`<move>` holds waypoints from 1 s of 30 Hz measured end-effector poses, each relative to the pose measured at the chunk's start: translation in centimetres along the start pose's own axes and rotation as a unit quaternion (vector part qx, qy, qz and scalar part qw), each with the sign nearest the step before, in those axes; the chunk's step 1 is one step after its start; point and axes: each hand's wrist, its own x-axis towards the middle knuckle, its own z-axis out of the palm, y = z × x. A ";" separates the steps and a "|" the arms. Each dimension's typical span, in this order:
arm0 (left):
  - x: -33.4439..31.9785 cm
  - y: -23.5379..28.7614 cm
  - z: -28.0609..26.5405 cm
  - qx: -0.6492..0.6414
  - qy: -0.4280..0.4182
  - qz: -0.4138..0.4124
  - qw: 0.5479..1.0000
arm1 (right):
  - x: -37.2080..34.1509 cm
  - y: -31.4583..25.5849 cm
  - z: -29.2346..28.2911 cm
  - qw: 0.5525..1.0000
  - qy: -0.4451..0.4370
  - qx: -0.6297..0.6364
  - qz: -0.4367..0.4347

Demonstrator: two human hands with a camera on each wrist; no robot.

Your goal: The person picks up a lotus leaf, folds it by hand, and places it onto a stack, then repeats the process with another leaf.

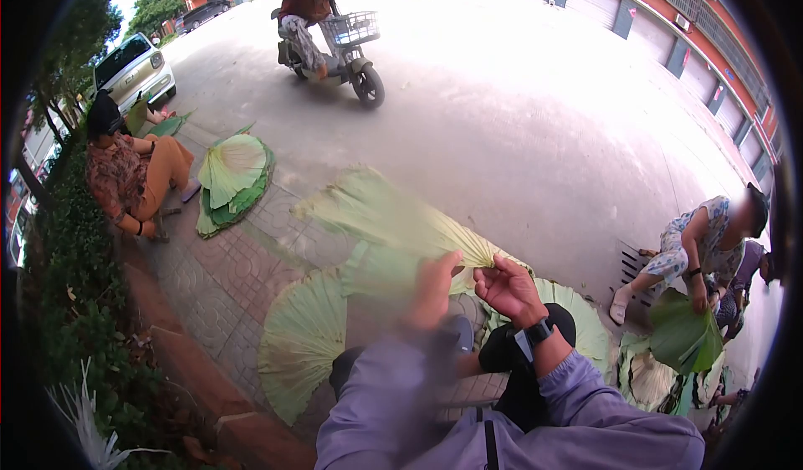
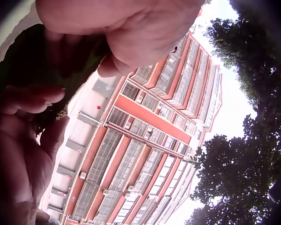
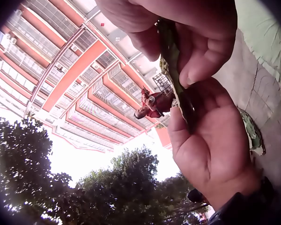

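Observation:
A large, pale green lotus leaf (image 1: 368, 206) with fanned veins spreads forward from my two hands. My right hand (image 1: 512, 290) pinches its narrow gathered end between thumb and fingers. Close beside it, my left hand (image 1: 428, 293) is blurred in the head view. In the right wrist view, the folded leaf edge (image 3: 167, 51) runs between both hands, and the thumb and fingers of my left hand (image 3: 215, 145) grip its lower part. More pale leaves lie around my legs: one leaf (image 1: 301, 340) at the left and another leaf (image 1: 577, 319) at the right.
A leaf pile (image 1: 234, 177) lies on the paving near a seated person (image 1: 138, 169) by the hedge (image 1: 75, 303). At the right, a crouching person (image 1: 707, 244) holds a greener leaf (image 1: 686, 332). Ahead are a scooter with rider (image 1: 330, 52) and a parked car (image 1: 134, 68).

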 end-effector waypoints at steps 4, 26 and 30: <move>-0.2 0.6 0.1 -0.001 0.008 -0.022 1.000 | 0.5 0.1 -0.3 1.000 0.013 0.013 0.011; -1.4 1.3 0.7 0.119 0.034 0.005 0.992 | 9.5 -2.5 1.0 0.992 0.087 -0.070 -0.059; -2.5 2.6 0.6 0.117 0.015 -0.001 0.993 | 13.0 -2.4 -0.1 0.990 0.085 -0.095 -0.057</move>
